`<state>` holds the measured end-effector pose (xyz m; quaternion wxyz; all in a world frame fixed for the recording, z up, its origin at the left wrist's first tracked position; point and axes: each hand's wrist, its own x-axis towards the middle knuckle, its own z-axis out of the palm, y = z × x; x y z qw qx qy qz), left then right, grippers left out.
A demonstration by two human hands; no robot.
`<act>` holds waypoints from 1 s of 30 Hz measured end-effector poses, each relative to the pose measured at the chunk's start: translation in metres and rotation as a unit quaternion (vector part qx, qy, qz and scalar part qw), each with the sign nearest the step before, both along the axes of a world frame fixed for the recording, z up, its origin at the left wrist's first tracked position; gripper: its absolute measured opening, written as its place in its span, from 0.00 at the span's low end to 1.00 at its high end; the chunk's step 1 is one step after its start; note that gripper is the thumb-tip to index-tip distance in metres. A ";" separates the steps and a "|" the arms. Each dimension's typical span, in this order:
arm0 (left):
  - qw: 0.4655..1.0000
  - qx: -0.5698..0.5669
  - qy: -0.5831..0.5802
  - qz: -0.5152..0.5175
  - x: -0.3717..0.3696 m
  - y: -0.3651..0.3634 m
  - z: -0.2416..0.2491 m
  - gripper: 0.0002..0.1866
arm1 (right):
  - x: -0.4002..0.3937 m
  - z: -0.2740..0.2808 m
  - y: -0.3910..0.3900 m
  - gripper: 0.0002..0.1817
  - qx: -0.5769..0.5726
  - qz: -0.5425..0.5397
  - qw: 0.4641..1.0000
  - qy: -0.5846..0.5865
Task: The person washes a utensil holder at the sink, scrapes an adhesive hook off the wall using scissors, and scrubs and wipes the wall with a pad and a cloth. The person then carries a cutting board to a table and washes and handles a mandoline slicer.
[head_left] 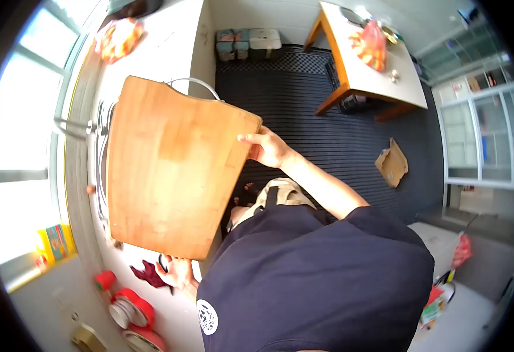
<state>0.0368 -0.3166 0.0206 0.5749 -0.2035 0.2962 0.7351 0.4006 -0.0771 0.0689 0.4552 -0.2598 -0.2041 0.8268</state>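
A large wooden cutting board (169, 170) is tilted over the counter by the window, its broad face towards me. My right hand (268, 148) grips its edge at the right corner, thumb on top and the other fingers behind. At the near edge, my left hand (177, 273) supports the board from beneath, with its fingertips partly hidden by the wood. Beside that hand lies a dark red cloth (148, 274) on the counter. Most of the sink under the board is hidden; a faucet (92, 127) and a white hose-like loop (201, 84) show around it.
Red kitchenware (133, 308) and a yellow box (56, 243) stand near the left hand. An orange bag (119, 40) sits on the far counter. Behind my right arm are a wooden-legged table (380, 76), storage bins (248, 42) and flattened cardboard (393, 164) on the dark floor mat.
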 end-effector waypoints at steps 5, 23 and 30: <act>0.991 -0.035 0.006 -0.132 -0.004 0.069 -0.004 0.27 | 0.036 -0.021 -0.042 0.26 -0.044 -0.151 0.987 0.011; 0.881 -0.081 0.078 -0.459 0.278 0.286 -0.047 0.24 | 0.285 -0.149 -0.080 0.21 -0.212 -0.575 0.788 0.061; 0.775 -0.101 0.265 -0.564 0.500 0.408 -0.056 0.21 | 0.441 -0.186 -0.034 0.27 -0.311 -0.685 0.655 0.068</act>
